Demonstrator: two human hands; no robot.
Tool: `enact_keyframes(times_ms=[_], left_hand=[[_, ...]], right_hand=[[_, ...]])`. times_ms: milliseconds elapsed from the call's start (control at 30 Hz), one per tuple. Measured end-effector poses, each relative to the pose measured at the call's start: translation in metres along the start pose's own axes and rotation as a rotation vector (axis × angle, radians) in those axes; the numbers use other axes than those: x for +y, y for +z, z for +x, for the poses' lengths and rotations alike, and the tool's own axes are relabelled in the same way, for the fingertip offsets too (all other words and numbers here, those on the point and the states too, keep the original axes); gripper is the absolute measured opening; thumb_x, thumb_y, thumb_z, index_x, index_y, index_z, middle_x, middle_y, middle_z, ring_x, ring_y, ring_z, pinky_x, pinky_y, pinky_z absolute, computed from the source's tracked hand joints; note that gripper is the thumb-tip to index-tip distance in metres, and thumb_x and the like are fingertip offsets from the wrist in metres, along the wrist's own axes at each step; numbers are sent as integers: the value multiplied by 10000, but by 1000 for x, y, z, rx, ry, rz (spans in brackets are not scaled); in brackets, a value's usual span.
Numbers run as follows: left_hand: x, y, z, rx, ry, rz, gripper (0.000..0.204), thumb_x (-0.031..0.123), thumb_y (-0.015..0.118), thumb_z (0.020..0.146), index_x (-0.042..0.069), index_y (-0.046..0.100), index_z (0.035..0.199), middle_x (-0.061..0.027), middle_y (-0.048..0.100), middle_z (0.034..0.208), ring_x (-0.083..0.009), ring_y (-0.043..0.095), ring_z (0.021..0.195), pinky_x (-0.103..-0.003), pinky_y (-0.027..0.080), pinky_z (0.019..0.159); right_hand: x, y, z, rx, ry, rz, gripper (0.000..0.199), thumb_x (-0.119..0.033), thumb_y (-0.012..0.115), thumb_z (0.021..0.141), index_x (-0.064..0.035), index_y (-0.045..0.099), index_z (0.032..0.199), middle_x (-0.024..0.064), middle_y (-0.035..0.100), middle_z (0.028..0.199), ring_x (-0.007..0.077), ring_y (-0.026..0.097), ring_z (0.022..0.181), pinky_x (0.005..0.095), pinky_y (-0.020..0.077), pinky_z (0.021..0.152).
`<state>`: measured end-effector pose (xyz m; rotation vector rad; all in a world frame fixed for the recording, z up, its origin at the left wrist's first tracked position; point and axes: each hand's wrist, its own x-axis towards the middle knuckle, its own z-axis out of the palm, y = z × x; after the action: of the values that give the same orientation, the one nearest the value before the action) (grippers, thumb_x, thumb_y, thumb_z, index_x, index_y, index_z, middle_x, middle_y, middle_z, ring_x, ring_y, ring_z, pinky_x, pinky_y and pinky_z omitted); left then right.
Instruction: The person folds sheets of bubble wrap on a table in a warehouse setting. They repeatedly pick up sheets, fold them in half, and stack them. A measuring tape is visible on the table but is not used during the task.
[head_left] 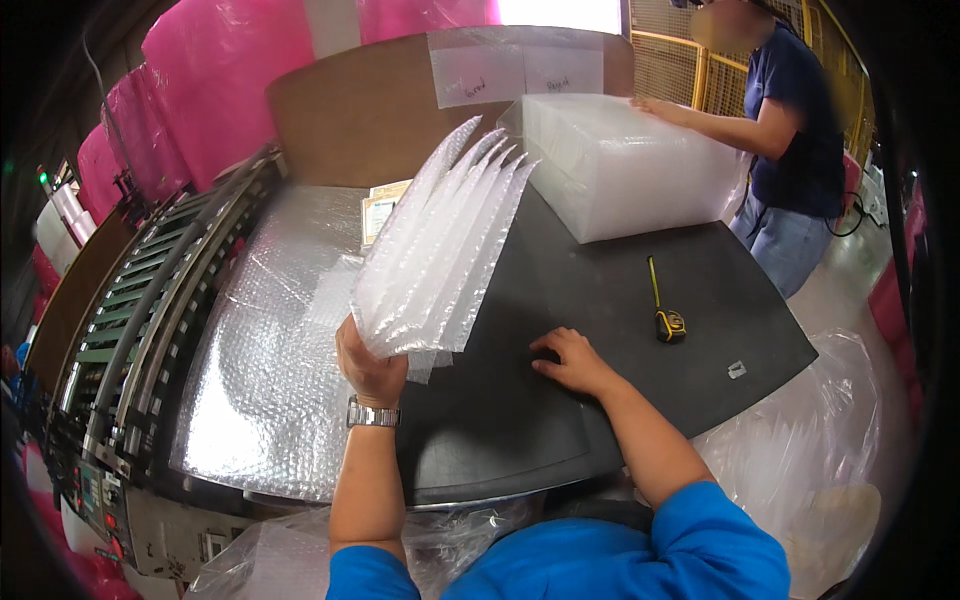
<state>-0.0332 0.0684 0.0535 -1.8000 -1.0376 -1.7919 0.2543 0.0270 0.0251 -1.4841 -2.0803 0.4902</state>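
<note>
Bubble-wrap bags (440,245) in left hand (368,362)

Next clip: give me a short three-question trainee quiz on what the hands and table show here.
1. True or false: the left hand holds a fanned bundle of bubble-wrap bags upright.
2. What does the right hand rest on? A) the yellow tape measure B) the dark table top C) the big stack of clear bags
3. Fill in: the co-worker's hand lies on the ____.

Key
1. True.
2. B; it lies flat with fingers spread, apart from the tape measure.
3. Stack of clear bags, at the far end of the table.
</note>
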Motion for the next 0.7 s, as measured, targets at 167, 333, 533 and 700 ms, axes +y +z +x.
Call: enact_keyframes(times_ms=[167, 333, 533, 700], left_hand=[[-1, 2, -5, -49, -19, -48, 624, 61, 651, 587, 16, 375, 1145, -186, 528, 977, -361, 533, 836, -417, 437, 718], [15, 2, -1, -21, -92, -115, 577, 139, 674, 644, -6, 378, 1118, -184, 532, 931, -349, 547, 810, -392, 448, 698], [25, 3, 2, -49, -169, -198, 574, 168, 692, 664, -22, 373, 1103, -180, 546, 905, -318, 568, 807, -363, 453, 700], [30, 4, -5, -113, -236, -292, 571, 91, 713, 681, -36, 361, 1113, -175, 545, 973, -223, 550, 880, -317, 446, 749]], right_hand=[[2, 0, -1, 5, -11, -1, 307, -266, 587, 763, -104, 570, 1023, 106, 518, 1031, 280, 454, 1001, 380, 335, 891], [-1, -2, -2, 1, -2, 3, 304, -267, 590, 760, -110, 570, 1020, 105, 518, 1031, 283, 454, 996, 378, 334, 890], [7, 2, 0, 22, -34, 3, 294, -269, 592, 761, -117, 571, 1011, 100, 513, 1026, 280, 454, 995, 378, 332, 890], [4, 0, -2, 15, -39, -16, 294, -275, 591, 763, -124, 564, 1015, 97, 508, 1020, 278, 453, 997, 380, 337, 886]])
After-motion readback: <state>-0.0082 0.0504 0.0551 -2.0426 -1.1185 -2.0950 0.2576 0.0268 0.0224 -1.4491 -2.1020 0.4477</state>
